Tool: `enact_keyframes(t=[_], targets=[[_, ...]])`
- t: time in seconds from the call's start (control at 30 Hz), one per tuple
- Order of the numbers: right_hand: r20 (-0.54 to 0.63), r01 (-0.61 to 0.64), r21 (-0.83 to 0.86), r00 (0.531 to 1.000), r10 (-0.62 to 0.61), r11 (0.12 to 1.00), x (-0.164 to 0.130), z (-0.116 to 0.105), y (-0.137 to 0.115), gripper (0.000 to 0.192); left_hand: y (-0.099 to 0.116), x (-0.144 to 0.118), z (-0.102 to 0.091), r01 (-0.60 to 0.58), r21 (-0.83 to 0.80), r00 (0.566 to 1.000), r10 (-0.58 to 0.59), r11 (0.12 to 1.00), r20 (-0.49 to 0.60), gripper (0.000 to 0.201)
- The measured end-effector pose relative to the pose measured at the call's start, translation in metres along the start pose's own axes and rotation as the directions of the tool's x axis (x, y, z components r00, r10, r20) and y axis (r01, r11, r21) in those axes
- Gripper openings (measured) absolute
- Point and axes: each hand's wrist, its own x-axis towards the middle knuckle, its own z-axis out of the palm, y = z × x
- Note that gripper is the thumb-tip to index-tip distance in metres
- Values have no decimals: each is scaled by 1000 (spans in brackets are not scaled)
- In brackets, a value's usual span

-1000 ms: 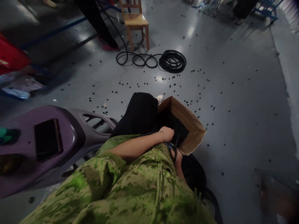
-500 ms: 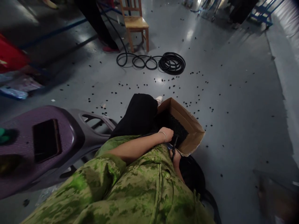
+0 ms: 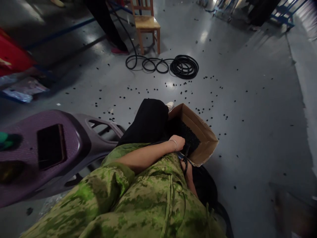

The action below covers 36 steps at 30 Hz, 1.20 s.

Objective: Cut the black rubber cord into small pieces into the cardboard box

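My left hand (image 3: 178, 142), with a bracelet at the wrist, is curled closed over the near edge of an open cardboard box (image 3: 207, 149). What its fingers hold, if anything, is hidden. Small black pieces (image 3: 189, 134) fill the bottom of this box, which sits between my legs. Just right of and below it, my right hand (image 3: 188, 168) is closed around dark-handled scissors (image 3: 185, 160). The scissors point up toward the box, close to my left hand. Whether their blades are apart is too dark to tell.
A purple plastic stool (image 3: 71, 135) at left bears a dark phone (image 3: 51, 145) and a green object (image 3: 6, 140). Ahead lies a coiled black hose (image 3: 184, 67) near a wooden chair (image 3: 147, 22). A person's leg (image 3: 106, 26) stands beside it. Black bits dot the floor.
The view has shifted slightly, so the surroundings sit a little further right. The scissors have turned slightly in my right hand; my left hand stays closed at the box.
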Motion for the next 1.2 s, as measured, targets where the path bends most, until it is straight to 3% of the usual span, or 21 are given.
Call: enact_keyframes(t=[0.27,0.47,0.83,1.2], targets=[[-13,-20,99,1000,22,995,-6,-2,-5,20,0,-2,-3,15,-26,1000,-16,1000,-11,32],[7,-118,149,993,118,982,-9,-2,-9,23,0,-1,-1,16,-31,999,-17,999,-30,33],[1,-53,119,999,53,991,-4,-3,-5,19,3,-4,-2,-9,-17,1000,10,1000,12,32],[-1,-22,201,1000,23,979,-2,-1,-3,19,3,4,5,-55,14,996,54,998,66,31]])
